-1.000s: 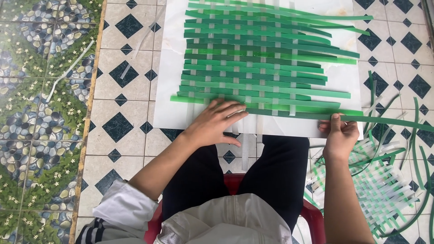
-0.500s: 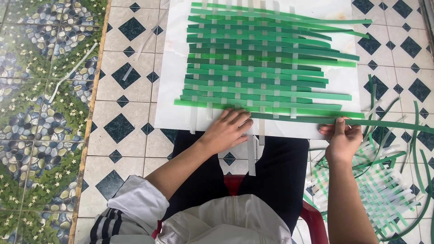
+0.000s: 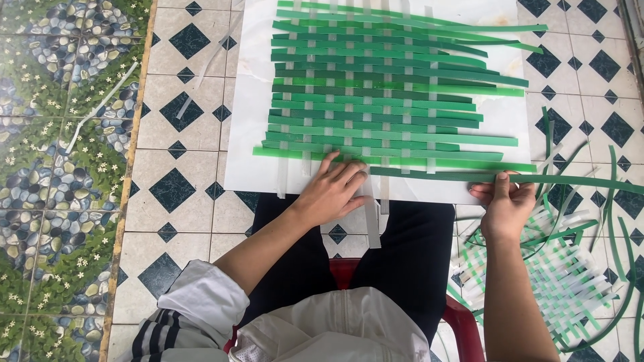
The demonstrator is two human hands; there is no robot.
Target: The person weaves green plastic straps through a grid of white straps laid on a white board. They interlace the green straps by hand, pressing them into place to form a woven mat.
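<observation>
Sitting on a red plastic stool (image 3: 463, 322), the person bends over a white rectangular sheet (image 3: 251, 100) laid flat on the tiled floor (image 3: 181, 194).

1. Woven mat. A lattice of green horizontal paper strips (image 3: 376, 100) interlaced with pale, translucent vertical strips (image 3: 282, 175) lies on the white sheet and covers most of it. The lower ends of the vertical strips hang past the sheet's near edge.

2. Left hand (image 3: 333, 190). It rests palm-down at the near edge of the weave. The fingers are spread narrowly and press on the lowest woven rows and on the pale strip ends; they grip nothing.

3. Right hand (image 3: 504, 201). It pinches a long dark green paper strip (image 3: 436, 174) between thumb and fingers at the sheet's lower right corner. This strip lies horizontally just below the last woven row, and its free end trails to the right, beyond the sheet.

4. Surroundings. A second, looser woven piece of green and white strips (image 3: 563, 268) lies on the floor to the right of the person's knee, with loose green strips (image 3: 614, 201) curling around it. Two stray white strips (image 3: 100, 107) lie on the pebble-and-flower patterned floor panel (image 3: 60, 167) at the left. No containers are in view.
</observation>
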